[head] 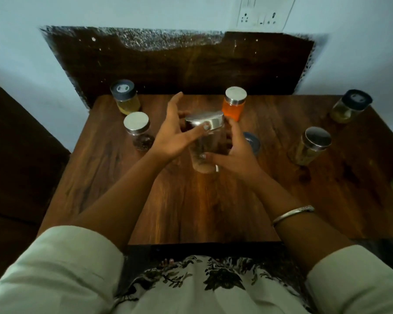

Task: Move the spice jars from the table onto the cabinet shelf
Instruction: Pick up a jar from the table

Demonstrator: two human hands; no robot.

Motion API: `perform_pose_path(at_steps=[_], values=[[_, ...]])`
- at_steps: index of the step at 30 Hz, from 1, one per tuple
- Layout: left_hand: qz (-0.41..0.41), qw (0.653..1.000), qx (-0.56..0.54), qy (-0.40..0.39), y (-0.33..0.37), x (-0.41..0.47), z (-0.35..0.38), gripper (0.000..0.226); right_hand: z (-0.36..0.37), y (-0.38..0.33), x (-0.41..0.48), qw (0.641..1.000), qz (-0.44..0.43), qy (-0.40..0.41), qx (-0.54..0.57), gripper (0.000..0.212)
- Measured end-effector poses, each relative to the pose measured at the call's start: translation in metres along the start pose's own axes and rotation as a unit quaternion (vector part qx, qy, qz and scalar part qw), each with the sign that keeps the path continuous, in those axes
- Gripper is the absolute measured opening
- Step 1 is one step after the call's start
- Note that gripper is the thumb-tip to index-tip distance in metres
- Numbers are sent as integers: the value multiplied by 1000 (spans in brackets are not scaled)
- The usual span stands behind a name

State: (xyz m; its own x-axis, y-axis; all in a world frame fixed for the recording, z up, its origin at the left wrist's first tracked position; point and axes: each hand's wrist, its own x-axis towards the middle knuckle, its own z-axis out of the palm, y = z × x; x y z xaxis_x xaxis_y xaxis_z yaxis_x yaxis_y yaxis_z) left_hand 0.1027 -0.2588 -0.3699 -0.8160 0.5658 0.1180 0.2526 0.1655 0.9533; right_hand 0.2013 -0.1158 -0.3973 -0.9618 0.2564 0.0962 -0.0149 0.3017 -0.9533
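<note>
Head view, looking down. Holding a clear jar [210, 145] with a steel lid [211, 120] between both hands, over the middle of the wooden surface [191, 200]. Grasped at the lid end by the left hand [173, 134]: thumb laid across the lid's front rim, fingers curled behind, one finger sticking up free. Clasped lower down by the right hand [237, 155]: thumb pressed on the glass near the base, fingers round the far side. Cannot tell whether the base touches the wood or hangs just above it. On the right wrist, a silver bangle [293, 213]; over the upper arms, pale sleeves [55, 268].

Standing on the surface around it:
- back left, a yellow-filled jar [125, 98] with a dark lid
- just in front of that, a dark-filled jar [138, 130] with a steel lid
- beyond the right hand, an orange jar [234, 105]
- half hidden by the right hand, a blue-lidded jar [252, 142]
- well to the right, a metal-capped jar [311, 147]
- at the far right corner, a black-lidded jar [351, 106]

Behind the surface, a dark wooden board [179, 64] against the pale wall, and above it a socket plate [260, 18].
</note>
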Motion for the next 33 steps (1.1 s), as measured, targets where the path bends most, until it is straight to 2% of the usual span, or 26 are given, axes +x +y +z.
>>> perform_pose_path(at_steps=[2,4,8,10,13,17,19,24,27,30,33], values=[[15,999,-39,19,5,-4,0,84,2,-10,4,999,-2,42,7,97],[25,997,-69,11,10,-9,1,90,5,-19,9,996,-6,81,19,93],[35,993,-96,-65,15,-12,-1,110,14,-34,20,993,-15,116,34,85],[27,990,-115,-77,16,-10,-3,115,17,-39,23,993,-27,110,40,77],[6,982,-182,-50,17,-5,-7,114,15,-43,26,991,-71,89,71,65],[-25,970,-244,8,21,1,-10,106,15,-45,32,982,-31,56,178,68],[-35,961,-275,14,24,5,-12,98,17,-47,36,979,-21,28,200,63],[-27,975,-221,-6,33,14,-19,88,19,-47,44,970,-3,-25,241,50],[-40,987,-156,-11,36,16,-27,95,19,-45,48,973,-9,11,230,49],[-47,988,-141,-32,39,18,-33,101,21,-48,51,973,-18,58,221,55],[-46,991,-117,-55,46,19,-33,118,22,-53,52,980,-41,93,172,53]])
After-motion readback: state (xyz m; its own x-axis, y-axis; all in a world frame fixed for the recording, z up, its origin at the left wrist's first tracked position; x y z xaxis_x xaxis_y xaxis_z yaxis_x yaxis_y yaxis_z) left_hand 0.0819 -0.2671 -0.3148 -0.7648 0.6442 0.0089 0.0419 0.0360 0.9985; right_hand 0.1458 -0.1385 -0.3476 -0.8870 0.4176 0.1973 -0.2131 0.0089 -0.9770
